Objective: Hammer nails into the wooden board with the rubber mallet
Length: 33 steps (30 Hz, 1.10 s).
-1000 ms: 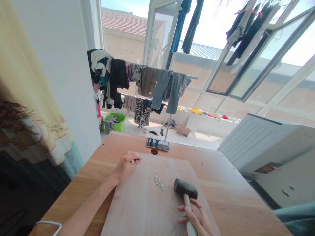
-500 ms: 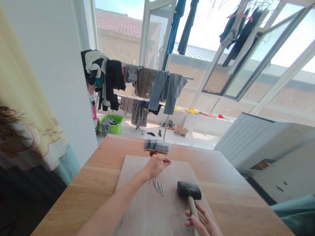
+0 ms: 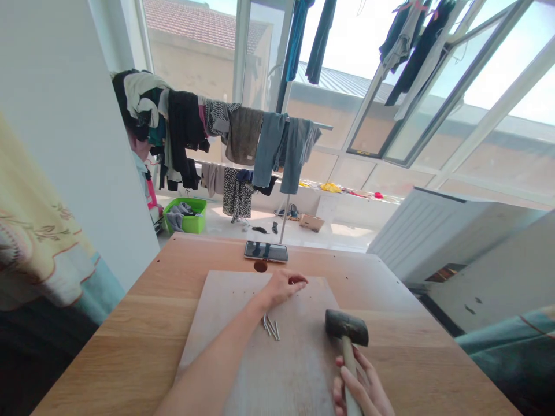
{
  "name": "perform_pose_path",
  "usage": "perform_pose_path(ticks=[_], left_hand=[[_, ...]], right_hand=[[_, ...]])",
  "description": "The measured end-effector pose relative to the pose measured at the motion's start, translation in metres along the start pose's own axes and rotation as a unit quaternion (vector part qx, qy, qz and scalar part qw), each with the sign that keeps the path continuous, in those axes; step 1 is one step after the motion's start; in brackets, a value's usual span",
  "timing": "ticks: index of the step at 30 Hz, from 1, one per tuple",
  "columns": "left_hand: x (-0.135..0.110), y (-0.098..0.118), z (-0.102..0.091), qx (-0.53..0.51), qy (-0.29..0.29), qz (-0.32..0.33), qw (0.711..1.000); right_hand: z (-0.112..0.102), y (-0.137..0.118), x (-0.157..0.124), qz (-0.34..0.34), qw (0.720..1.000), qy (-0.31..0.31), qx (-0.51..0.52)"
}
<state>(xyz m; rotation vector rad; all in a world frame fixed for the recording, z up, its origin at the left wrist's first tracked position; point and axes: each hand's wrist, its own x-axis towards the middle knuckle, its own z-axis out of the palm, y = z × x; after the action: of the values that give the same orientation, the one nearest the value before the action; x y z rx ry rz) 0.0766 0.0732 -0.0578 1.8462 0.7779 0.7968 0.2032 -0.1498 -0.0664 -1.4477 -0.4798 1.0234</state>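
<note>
A pale wooden board lies on the wooden table. My left hand rests near the board's far edge with fingertips pinched together, seemingly on a small nail I can barely make out. A small pile of nails lies on the board just behind that hand. My right hand is wrapped round the wooden handle of a black rubber mallet, whose head lies at the board's right edge.
A phone lies flat at the table's far edge, next to a round hole. Beyond stand a laundry rack with clothes, a green basket and open windows. A white panel leans at right.
My left hand moved from the board's far left to its far middle, past the nails. The mallet and my right hand shifted slightly right; the view dropped and turned.
</note>
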Motion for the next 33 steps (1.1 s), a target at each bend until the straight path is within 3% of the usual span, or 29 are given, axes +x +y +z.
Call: perform_pose_path(ticks=[5,10,13,21,33], left_hand=[[-0.004,0.005,0.003,0.05,-0.011,0.052,0.997],[-0.004,0.004,0.006,0.056,-0.022,0.054,0.997],[-0.002,0.001,0.012,0.052,-0.039,0.036,0.997],[-0.003,0.009,0.024,0.089,-0.02,0.042,0.995],[-0.003,0.005,0.025,0.133,-0.008,0.072,0.988]], right_hand=[[-0.012,-0.019,0.007,0.014,0.991,-0.072,-0.116],[-0.013,-0.024,0.021,-0.105,0.96,-0.009,-0.261],[-0.011,-0.022,0.023,-0.096,0.947,-0.015,-0.306],[-0.005,-0.025,0.016,-0.082,0.964,-0.016,-0.252],[-0.005,-0.025,0.018,-0.091,0.959,-0.008,-0.27]])
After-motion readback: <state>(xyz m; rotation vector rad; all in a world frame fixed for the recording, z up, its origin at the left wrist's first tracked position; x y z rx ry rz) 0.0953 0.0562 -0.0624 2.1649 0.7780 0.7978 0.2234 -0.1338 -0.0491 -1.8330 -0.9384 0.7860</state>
